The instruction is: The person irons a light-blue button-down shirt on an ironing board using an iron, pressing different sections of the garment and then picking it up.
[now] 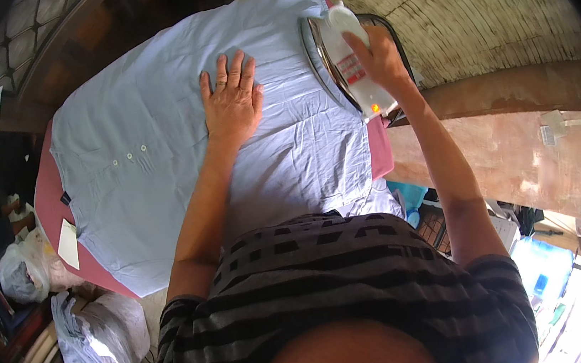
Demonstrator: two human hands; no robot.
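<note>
A light blue garment with buttons (129, 156) lies spread over a red-covered ironing board (382, 153). My left hand (232, 106) rests flat on the cloth with its fingers spread. At the board's right end my right hand (383, 60) grips a white iron (348, 56) by its handle. The iron is tilted, its shiny metal edge turned to the left, and a small orange light glows at its near end. Whether it touches the board or the dark metal frame (400, 43) beside it, I cannot tell. Fine creases run through the cloth near the iron.
A pale card (67, 244) lies on the board's left edge. Plastic bags (24, 269) and a wrapped bundle of folded cloth (104, 339) stand at the lower left. A woven wall (479, 9) and a wooden ledge (516, 145) border the right side.
</note>
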